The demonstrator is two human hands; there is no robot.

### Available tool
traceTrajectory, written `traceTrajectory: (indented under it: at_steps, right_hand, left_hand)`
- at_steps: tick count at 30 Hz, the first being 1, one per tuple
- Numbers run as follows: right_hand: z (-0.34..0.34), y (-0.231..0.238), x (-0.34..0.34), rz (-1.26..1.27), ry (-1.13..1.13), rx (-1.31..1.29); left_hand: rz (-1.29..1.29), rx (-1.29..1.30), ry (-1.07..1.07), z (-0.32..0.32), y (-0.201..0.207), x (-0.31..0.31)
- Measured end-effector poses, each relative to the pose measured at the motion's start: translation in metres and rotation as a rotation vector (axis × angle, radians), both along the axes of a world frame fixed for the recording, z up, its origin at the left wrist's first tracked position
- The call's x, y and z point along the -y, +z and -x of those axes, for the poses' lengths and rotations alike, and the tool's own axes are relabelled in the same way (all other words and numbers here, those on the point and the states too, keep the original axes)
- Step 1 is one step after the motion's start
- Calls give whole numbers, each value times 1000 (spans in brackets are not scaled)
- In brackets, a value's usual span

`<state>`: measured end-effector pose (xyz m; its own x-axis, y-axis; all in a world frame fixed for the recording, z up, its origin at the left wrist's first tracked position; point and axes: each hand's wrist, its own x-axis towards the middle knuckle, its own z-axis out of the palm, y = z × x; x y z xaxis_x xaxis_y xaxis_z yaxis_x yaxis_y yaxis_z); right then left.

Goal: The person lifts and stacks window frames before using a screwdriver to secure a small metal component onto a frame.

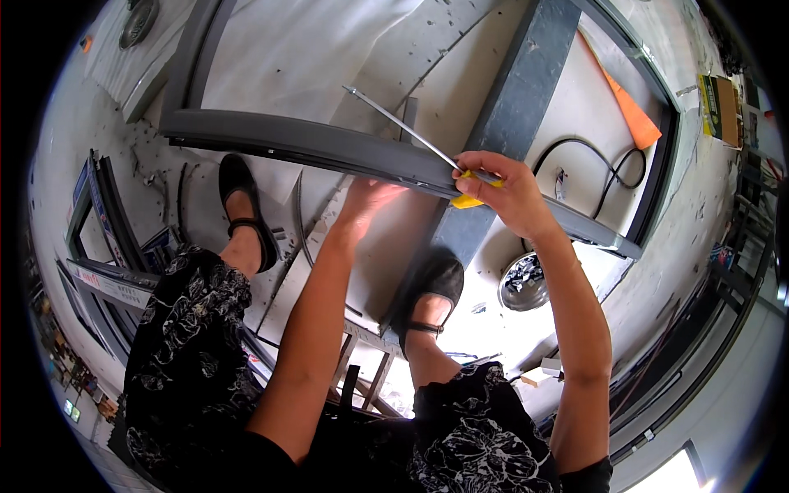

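My right hand (503,189) grips the yellow handle of a long screwdriver (411,131), whose thin metal shaft points up and left. The handle rests against a dark grey metal frame bar (312,146) that runs across the view. My left hand (367,200) lies just below that bar, fingers reaching up against its underside; what the fingertips touch is hidden. Both forearms come up from the lower edge.
My feet in black shoes (241,209) stand on the pale dusty floor. A wide grey beam (514,115) crosses under the frame. A round metal bowl (523,283), a black cable (604,168), an orange strip (633,111) and stacked frame profiles (103,271) lie around.
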<state>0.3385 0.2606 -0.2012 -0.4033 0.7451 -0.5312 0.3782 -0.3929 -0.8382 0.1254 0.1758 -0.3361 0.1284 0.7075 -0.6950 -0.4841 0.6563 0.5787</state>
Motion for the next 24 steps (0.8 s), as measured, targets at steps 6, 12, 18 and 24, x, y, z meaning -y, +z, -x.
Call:
traceTrajectory:
  at_steps: [6, 12, 18, 24]
  right_hand:
    - [1, -9, 0, 20, 13, 20]
    - [2, -10, -2, 30, 17, 11]
    - [3, 0, -2, 8, 28, -1]
    - [2, 0, -4, 38, 56, 34]
  left_hand:
    - [20, -106, -112, 13, -8, -3]
    - [91, 30, 87, 2, -14, 0]
    - [121, 137, 239, -5, -21, 7]
    - [122, 63, 164, -8, -16, 3]
